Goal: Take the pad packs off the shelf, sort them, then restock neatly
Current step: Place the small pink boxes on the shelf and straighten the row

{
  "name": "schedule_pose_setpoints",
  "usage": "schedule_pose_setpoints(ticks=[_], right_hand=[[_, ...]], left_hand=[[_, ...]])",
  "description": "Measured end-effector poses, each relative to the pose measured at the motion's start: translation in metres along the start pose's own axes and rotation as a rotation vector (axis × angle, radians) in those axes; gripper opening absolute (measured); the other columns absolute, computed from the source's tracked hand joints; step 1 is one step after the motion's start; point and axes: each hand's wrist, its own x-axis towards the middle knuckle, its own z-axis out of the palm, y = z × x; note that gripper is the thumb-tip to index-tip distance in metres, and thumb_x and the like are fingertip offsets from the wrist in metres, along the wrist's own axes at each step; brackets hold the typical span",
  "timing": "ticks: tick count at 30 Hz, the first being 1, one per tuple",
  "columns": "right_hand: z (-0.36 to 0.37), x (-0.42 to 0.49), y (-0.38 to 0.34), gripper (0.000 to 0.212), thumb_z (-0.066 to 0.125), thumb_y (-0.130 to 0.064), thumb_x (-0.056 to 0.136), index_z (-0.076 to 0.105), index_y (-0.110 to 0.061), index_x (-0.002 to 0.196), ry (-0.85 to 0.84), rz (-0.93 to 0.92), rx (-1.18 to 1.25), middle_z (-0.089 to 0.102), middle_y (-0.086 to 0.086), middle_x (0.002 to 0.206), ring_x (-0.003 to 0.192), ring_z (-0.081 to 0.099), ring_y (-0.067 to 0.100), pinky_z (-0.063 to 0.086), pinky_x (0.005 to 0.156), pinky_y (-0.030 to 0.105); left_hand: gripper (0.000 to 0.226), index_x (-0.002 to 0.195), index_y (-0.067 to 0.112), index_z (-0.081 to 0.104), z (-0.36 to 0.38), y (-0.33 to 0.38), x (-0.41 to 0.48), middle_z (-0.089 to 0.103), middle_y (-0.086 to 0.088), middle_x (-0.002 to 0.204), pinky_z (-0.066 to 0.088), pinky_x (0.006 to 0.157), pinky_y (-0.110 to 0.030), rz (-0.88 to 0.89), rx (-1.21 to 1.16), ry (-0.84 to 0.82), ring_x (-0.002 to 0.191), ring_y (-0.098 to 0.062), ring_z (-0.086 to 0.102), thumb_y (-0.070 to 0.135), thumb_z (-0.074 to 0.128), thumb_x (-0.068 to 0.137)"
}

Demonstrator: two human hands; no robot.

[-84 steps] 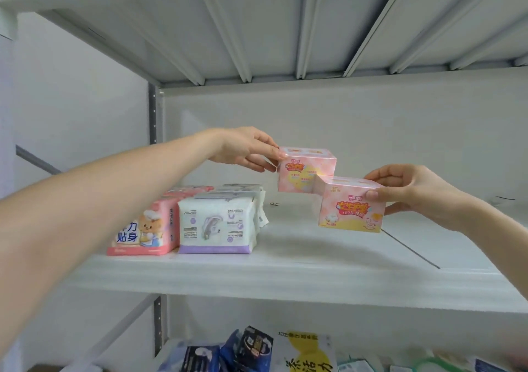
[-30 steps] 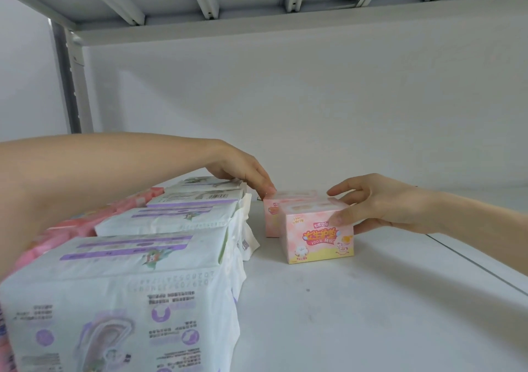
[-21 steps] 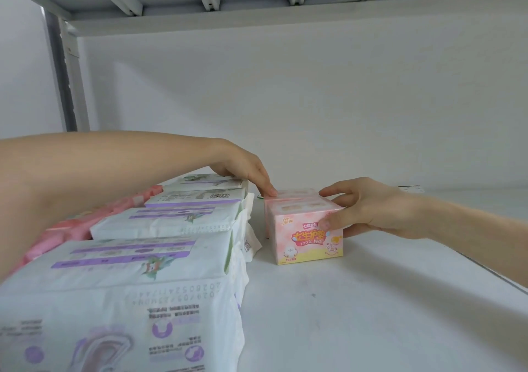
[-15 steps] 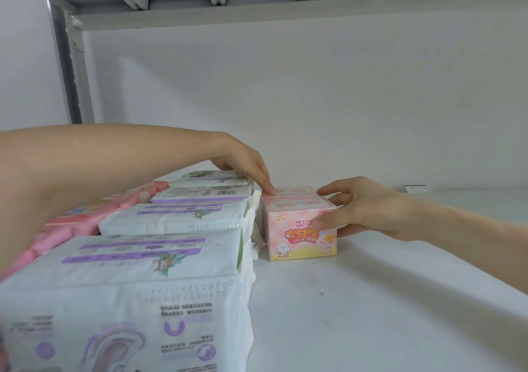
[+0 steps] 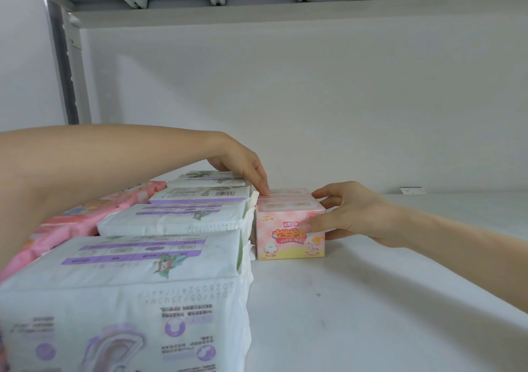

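Two small pink boxes stand on the white shelf (image 5: 371, 300), one directly behind the other. Your right hand (image 5: 351, 214) grips the front pink box (image 5: 285, 237): the thumb (image 5: 310, 224) lies flat across its printed face, and the fingers curl round its right side toward the back. That box sits upright with its printed face toward you and its longer side running left to right. Your left hand (image 5: 243, 163) hangs over from the left of it, fingers together and pointing down. The index fingertip (image 5: 264, 191) rests on the top left corner of the rear pink box (image 5: 288, 192); the left thumb is hidden. Just beside the front pink box's left side, a row of white pad packs (image 5: 171, 217) runs toward you, with pink packs (image 5: 85, 217) farther left.
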Motion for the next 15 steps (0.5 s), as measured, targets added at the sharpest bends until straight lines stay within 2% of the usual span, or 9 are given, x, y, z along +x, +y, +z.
schedule_pose_setpoints(ticks=[5, 7, 10, 12, 15], right_hand=[[0.001, 0.000, 0.000, 0.088, 0.090, -0.015, 0.063, 0.046, -0.006, 0.138, 0.003, 0.004, -0.019, 0.069, 0.007, 0.110, 0.089, 0.073, 0.017, 0.061, 0.077, 0.034], [0.000, 0.000, 0.000, 0.091, 0.090, -0.018, 0.062, 0.045, -0.007, 0.140, 0.007, 0.004, -0.035, 0.069, 0.006, 0.112, 0.092, 0.072, 0.017, 0.061, 0.079, 0.036], [0.001, -0.001, 0.000, 0.097, 0.090, -0.027, 0.063, 0.040, -0.012, 0.144, 0.017, -0.004, -0.112, 0.067, 0.000, 0.112, 0.096, 0.068, 0.012, 0.060, 0.075, 0.030], [-0.001, -0.001, -0.001, 0.098, 0.089, -0.034, 0.063, 0.039, -0.014, 0.145, 0.029, -0.015, -0.155, 0.066, -0.004, 0.111, 0.097, 0.066, 0.010, 0.058, 0.075, 0.028], [-0.006, -0.004, -0.008, 0.098, 0.086, -0.048, 0.060, 0.042, -0.019, 0.143, 0.079, -0.045, -0.242, 0.063, -0.007, 0.111, 0.104, 0.062, 0.012, 0.052, 0.087, 0.031]], left_hand=[[0.033, 0.111, 0.013, 0.072, 0.002, 0.002, -0.003, 0.067, -0.011, 0.122, 0.046, 0.106, -0.041, -0.002, 0.027, 0.020, 0.102, -0.020, 0.063, 0.034, 0.070, 0.086], [0.033, 0.111, 0.013, 0.072, 0.002, 0.004, -0.005, 0.068, -0.010, 0.121, 0.044, 0.107, -0.042, -0.004, 0.050, 0.041, 0.109, -0.024, 0.064, 0.034, 0.070, 0.086], [0.035, 0.112, 0.016, 0.072, 0.005, 0.007, -0.009, 0.068, -0.008, 0.122, 0.042, 0.108, -0.043, -0.018, 0.079, 0.081, 0.120, -0.029, 0.059, 0.039, 0.069, 0.086], [0.036, 0.114, 0.022, 0.071, 0.006, 0.010, -0.013, 0.067, -0.001, 0.124, 0.041, 0.109, -0.038, -0.025, 0.090, 0.144, 0.122, -0.024, 0.057, 0.045, 0.067, 0.086], [0.044, 0.122, 0.027, 0.064, 0.004, 0.017, -0.030, 0.057, 0.013, 0.128, 0.029, 0.115, -0.036, 0.006, 0.111, 0.260, 0.130, -0.012, 0.045, 0.051, 0.064, 0.085]])
